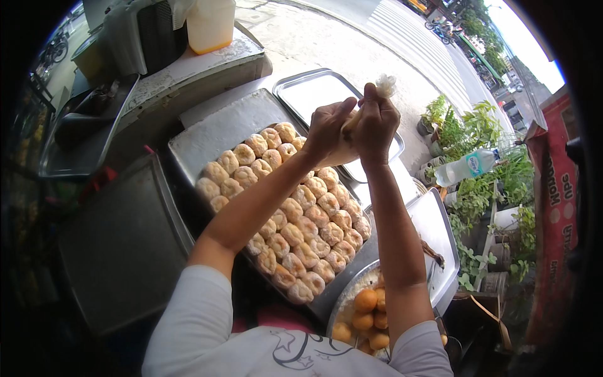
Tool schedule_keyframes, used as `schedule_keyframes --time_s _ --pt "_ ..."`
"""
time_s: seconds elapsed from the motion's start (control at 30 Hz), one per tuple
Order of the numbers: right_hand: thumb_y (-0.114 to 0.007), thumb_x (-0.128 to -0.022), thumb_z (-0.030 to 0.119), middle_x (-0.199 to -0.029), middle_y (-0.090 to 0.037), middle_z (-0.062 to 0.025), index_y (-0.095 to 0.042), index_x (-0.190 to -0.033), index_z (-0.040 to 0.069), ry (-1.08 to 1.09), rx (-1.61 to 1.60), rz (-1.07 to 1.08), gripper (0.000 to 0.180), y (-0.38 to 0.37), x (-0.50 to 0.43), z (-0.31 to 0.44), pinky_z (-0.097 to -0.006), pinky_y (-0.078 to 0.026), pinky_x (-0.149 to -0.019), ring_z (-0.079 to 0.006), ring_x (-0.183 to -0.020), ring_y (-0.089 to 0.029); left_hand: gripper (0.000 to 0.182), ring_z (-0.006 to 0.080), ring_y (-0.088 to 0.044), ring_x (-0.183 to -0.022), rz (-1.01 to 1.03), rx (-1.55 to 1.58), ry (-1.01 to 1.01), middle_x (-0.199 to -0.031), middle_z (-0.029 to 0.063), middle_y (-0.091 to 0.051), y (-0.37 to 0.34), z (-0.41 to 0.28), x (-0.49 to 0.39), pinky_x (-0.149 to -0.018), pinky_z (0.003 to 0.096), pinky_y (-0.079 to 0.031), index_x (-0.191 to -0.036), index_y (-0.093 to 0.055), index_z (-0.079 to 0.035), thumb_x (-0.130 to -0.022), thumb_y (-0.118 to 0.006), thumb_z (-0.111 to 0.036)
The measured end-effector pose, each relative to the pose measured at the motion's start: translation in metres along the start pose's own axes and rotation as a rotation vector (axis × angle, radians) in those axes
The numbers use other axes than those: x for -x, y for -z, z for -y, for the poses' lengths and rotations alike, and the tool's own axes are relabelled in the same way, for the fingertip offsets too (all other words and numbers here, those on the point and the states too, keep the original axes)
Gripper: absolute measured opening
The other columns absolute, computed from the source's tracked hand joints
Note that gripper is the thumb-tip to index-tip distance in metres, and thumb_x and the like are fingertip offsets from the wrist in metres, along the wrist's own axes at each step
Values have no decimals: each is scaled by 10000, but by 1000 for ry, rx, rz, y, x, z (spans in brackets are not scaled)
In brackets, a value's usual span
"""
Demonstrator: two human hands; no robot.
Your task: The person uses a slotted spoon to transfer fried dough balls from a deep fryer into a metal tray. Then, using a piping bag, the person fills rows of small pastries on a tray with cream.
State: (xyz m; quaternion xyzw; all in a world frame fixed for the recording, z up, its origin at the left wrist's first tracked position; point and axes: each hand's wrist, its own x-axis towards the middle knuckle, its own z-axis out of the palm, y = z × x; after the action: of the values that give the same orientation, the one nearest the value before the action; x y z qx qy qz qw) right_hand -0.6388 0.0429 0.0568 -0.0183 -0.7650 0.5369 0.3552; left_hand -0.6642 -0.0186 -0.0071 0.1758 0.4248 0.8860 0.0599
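A twisted clear plastic bag (340, 154) with pale filling hangs between my hands, above the far right part of a metal baking tray (221, 115). My right hand (377, 123) grips its upper part, just below the bunched plastic end. My left hand (328, 126) is closed around the bag's side, close to the right one. Rows of sugar-dusted round buns (306, 226) fill much of the tray, each with a dent or fold on top. Below my right forearm, a round metal basin (340, 301) holds plain browned dough balls (365, 300) and white powder.
An empty-looking metal tray (325, 89) lies beyond the buns; another tray (440, 226) is at the right. A water bottle (466, 167) stands near potted plants (471, 127). Plastic containers (210, 23) stand on a ledge (188, 66) at upper left. A dark metal sheet (122, 245) is at left.
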Motion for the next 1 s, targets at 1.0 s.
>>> schedule_keyframes --time_s 1.0 --pt "-494 -815 149 -608 -587 -142 -604 -783 -38 -80 2 134 219 -27 29 14 -292 -421 -549 -165 -547 -546 368 27 -457 -542 -139 -42 -74 -592 -14 -523 32 -15 29 -476 186 -378 -727 -576 -15 -858 -487 -347"
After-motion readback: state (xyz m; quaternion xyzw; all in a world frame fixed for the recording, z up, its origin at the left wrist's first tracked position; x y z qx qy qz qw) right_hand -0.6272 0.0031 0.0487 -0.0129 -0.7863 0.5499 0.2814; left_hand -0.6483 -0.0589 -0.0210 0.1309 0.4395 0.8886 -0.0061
